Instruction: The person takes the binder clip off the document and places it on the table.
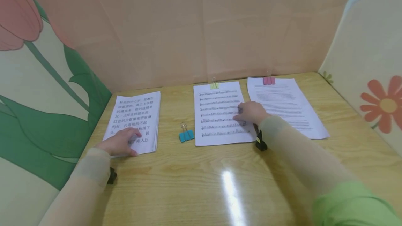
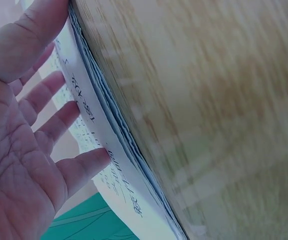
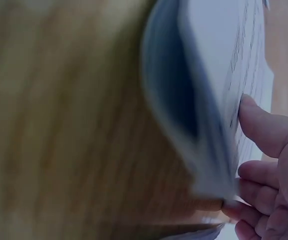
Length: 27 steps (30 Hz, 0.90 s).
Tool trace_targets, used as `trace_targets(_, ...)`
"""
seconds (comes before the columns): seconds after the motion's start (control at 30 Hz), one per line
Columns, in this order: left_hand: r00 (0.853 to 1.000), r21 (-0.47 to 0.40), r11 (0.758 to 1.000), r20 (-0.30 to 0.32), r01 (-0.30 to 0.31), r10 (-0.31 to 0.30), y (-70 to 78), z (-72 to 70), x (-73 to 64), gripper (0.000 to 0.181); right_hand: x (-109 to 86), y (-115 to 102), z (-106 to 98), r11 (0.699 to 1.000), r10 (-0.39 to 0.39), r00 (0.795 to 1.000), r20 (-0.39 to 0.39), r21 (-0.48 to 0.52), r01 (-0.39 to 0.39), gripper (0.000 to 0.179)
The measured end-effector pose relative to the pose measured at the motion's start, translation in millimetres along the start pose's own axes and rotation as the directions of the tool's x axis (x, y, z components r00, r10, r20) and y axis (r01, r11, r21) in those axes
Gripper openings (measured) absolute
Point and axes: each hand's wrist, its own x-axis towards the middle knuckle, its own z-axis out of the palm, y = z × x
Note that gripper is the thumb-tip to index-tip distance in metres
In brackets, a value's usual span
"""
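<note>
On the left, a stack of paper with large printed characters lies on the table. My left hand rests on its lower part, fingers spread and loosely bent. The left wrist view shows the left fingertips touching the top sheet, above the layered page edges. In the middle lies a stack of sheet music with a yellow-green binder clip at its top. My right hand holds its right edge, thumb on the face and fingers curled at the side. In the right wrist view the near end of the sheets bulges apart.
A blue binder clip lies between the left and middle stacks. Right of the sheet music are printed text pages under a pink binder clip. A pinkish panel stands behind the wooden table, with flower-patterned walls at both sides.
</note>
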Motion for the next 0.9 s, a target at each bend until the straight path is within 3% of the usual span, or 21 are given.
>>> trace_targets(0.27, 1.000, 0.000, 1.000, -0.010, -0.026, 0.026, -1.5, -0.3, 0.5, 0.064, -12.6, -15.6, 4.7, 0.999, 0.032, 0.998, 0.056, -0.010, -0.031, 0.058)
trace_targets(0.67, 1.000, -0.024, 1.000, 0.002, 0.007, -0.007, 0.4, -0.7, -2.4, 0.065, -38.2, -34.9, 12.0, 0.997, -0.006, 0.994, 0.107, -0.072, 0.014, 0.048)
trace_targets(0.9, 1.000, -0.028, 1.000, -0.002, -0.011, 0.011, 1.8, -0.7, -3.0, 0.065, -54.7, -46.1, 17.4, 0.993, -0.009, 0.994, 0.106, -0.115, 0.022, 0.049)
